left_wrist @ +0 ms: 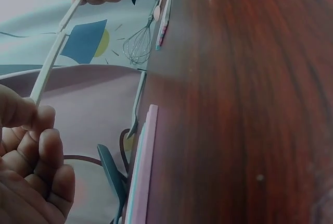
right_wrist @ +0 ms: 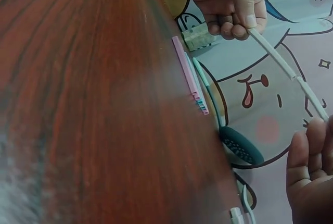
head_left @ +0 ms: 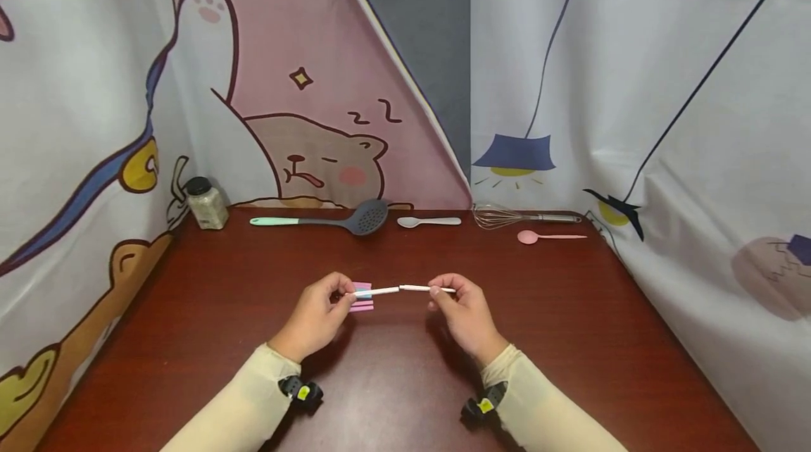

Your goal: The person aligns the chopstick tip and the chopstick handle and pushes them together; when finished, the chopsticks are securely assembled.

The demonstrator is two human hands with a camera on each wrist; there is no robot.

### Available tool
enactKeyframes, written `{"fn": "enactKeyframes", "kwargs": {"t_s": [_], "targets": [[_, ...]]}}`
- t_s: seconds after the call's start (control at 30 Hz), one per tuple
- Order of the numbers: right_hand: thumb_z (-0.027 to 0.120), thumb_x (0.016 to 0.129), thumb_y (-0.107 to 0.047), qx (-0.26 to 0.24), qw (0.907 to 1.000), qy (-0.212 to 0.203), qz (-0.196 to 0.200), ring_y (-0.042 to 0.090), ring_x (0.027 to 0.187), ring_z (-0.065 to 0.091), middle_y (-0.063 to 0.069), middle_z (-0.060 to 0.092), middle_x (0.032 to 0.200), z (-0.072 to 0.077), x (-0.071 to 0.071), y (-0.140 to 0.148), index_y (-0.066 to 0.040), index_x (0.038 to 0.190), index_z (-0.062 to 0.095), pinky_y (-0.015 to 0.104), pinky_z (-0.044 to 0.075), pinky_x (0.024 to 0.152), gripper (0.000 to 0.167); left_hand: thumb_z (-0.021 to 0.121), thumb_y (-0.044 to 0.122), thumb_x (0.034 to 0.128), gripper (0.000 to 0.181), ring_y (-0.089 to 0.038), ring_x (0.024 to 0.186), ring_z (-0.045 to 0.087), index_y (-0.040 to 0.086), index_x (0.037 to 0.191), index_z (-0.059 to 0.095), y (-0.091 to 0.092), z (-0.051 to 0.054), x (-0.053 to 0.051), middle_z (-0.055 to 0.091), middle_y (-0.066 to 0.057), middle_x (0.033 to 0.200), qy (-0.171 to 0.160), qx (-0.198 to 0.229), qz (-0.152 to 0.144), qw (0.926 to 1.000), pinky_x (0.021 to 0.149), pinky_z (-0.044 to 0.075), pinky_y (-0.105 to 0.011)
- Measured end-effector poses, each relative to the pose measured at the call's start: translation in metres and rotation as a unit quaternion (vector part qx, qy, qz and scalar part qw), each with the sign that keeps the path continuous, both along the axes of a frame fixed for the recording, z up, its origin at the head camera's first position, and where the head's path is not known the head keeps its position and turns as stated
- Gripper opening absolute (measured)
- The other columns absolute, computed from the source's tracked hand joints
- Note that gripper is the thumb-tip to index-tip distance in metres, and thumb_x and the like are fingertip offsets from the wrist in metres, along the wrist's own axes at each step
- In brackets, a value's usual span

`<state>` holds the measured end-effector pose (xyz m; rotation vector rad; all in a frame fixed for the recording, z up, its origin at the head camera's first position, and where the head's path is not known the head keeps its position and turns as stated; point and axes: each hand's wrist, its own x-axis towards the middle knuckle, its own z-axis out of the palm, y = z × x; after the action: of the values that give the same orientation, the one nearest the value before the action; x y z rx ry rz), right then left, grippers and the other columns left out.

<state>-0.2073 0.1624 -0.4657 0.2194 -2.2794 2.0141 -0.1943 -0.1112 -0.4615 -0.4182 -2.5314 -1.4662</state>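
"What does the left hand [head_left: 319, 311] hold?"

"A white stick [head_left: 381, 291], pinched between thumb and fingers."

"And the right hand [head_left: 467, 311]?"

"It pinches a second white stick [head_left: 415, 288], lined up with the first above the worktop [head_left: 405, 381]; whether their tips touch is unclear."

"What lies about?"

"Pink sticks [right_wrist: 184, 65] on the worktop near the left hand; farther back, a skimmer [head_left: 367, 218] between a lidded jar [head_left: 208, 210] and a pale spoon [head_left: 431, 222]."
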Motion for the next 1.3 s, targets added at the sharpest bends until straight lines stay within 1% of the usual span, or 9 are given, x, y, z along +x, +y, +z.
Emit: {"fn": "enactKeyframes", "kwargs": {"t_s": [0.17, 0.33, 0.43, 0.5, 0.63, 0.7, 0.9, 1.17, 1.3], "targets": [[0.063, 0.099, 0.006, -0.004, 1.0, 0.0, -0.002, 0.014, 0.068, 0.068, 0.021, 0.066, 0.09, -0.002, -0.0006, -0.0021, 0.011, 0.101, 0.067, 0.029, 0.058, 0.069, 0.007, 0.068, 0.002, 0.0992, 0.01, -0.012, 0.079, 0.057, 0.01, 0.097, 0.063, -0.001, -0.0026, -0.001, 0.064, -0.002, 0.091, -0.009, 0.005, -0.001, 0.9999, 0.069, 0.049, -0.024], [0.063, 0.099, 0.007, -0.004, 1.0, -0.003, 0.003, 0.014, 0.068, 0.068, 0.021, 0.067, 0.09, -0.0023, -0.0009, -0.0022, 0.011, 0.102, 0.067, 0.029, 0.058, 0.068, 0.007, 0.068, -0.001, 0.0982, 0.013, -0.013, 0.082, 0.059, 0.011, 0.096, 0.062, -0.0012, -0.0065, -0.0028, 0.065, -0.002, 0.091, -0.006, 0.014, -0.001, 0.9999, 0.071, 0.051, -0.024], [0.064, 0.099, 0.005, -0.002, 1.0, -0.002, 0.004, 0.013, 0.067, 0.068, 0.021, 0.067, 0.09, -0.0018, -0.0011, -0.0013, 0.01, 0.102, 0.067, 0.028, 0.056, 0.066, 0.007, 0.067, -0.002, 0.0986, 0.014, -0.015, 0.083, 0.062, 0.01, 0.096, 0.062, -0.0007, -0.0076, -0.0033, 0.066, -0.004, 0.093, -0.008, 0.03, -0.008, 0.9995, 0.071, 0.053, -0.024], [0.064, 0.099, 0.004, -0.001, 1.0, -0.004, 0.004, 0.013, 0.068, 0.068, 0.019, 0.067, 0.092, -0.0019, -0.0013, -0.0006, 0.01, 0.102, 0.068, 0.027, 0.055, 0.065, 0.007, 0.067, -0.002, 0.0992, 0.013, -0.017, 0.08, 0.064, 0.009, 0.097, 0.062, -0.0006, -0.0077, -0.003, 0.067, -0.005, 0.095, -0.015, 0.045, -0.015, 0.9988, 0.068, 0.053, -0.024], [0.065, 0.099, 0.004, -0.004, 0.9998, -0.015, 0.011, 0.013, 0.069, 0.068, 0.014, 0.068, 0.097, -0.0026, -0.001, 0.0006, 0.011, 0.102, 0.067, 0.028, 0.057, 0.068, 0.008, 0.066, -0.001, 0.1003, 0.01, -0.014, 0.078, 0.062, 0.007, 0.098, 0.062, -0.0013, -0.0068, -0.0012, 0.067, -0.006, 0.095, -0.024, 0.066, -0.031, 0.997, 0.064, 0.051, -0.023], [0.066, 0.099, 0.004, -0.002, 0.9998, -0.014, 0.016, 0.012, 0.069, 0.068, 0.014, 0.067, 0.099, -0.0029, -0.0009, 0.0011, 0.011, 0.102, 0.067, 0.027, 0.057, 0.069, 0.008, 0.066, 0.0, 0.1003, 0.009, -0.01, 0.078, 0.06, 0.008, 0.098, 0.062, -0.0015, -0.0066, -0.0009, 0.067, -0.005, 0.094, -0.02, 0.064, -0.034, 0.9971, 0.065, 0.05, -0.023], [0.065, 0.099, 0.005, 0.006, 0.9996, -0.003, 0.026, 0.012, 0.069, 0.068, 0.024, 0.065, 0.101, -0.0041, -0.0011, 0.0023, 0.01, 0.102, 0.067, 0.027, 0.056, 0.067, 0.007, 0.069, 0.0, 0.0988, 0.012, -0.011, 0.083, 0.059, 0.01, 0.097, 0.063, -0.0028, -0.0076, -0.0016, 0.065, -0.001, 0.09, 0.006, 0.048, -0.033, 0.9983, 0.073, 0.051, -0.025], [0.066, 0.098, 0.005, 0.021, 0.9993, 0.008, 0.03, 0.014, 0.07, 0.069, 0.023, 0.066, 0.103, -0.0053, -0.0001, 0.0028, 0.01, 0.102, 0.068, 0.027, 0.058, 0.07, 0.006, 0.07, -0.004, 0.0953, 0.017, -0.01, 0.082, 0.059, 0.012, 0.095, 0.064, -0.0016, -0.0083, -0.0002, 0.066, 0.001, 0.088, 0.026, 0.035, -0.032, 0.9985, 0.075, 0.051, -0.026], [0.066, 0.098, 0.005, 0.014, 0.9996, 0.007, 0.025, 0.017, 0.071, 0.07, 0.02, 0.067, 0.102, -0.0045, 0.0004, 0.0029, 0.011, 0.102, 0.067, 0.029, 0.058, 0.07, 0.007, 0.073, -0.004, 0.0936, 0.017, -0.011, 0.082, 0.062, 0.011, 0.098, 0.068, 0.0007, -0.0085, -0.0004, 0.071, -0.002, 0.095, 0.019, 0.039, -0.024, 0.9988, 0.073, 0.054, -0.025]]}}
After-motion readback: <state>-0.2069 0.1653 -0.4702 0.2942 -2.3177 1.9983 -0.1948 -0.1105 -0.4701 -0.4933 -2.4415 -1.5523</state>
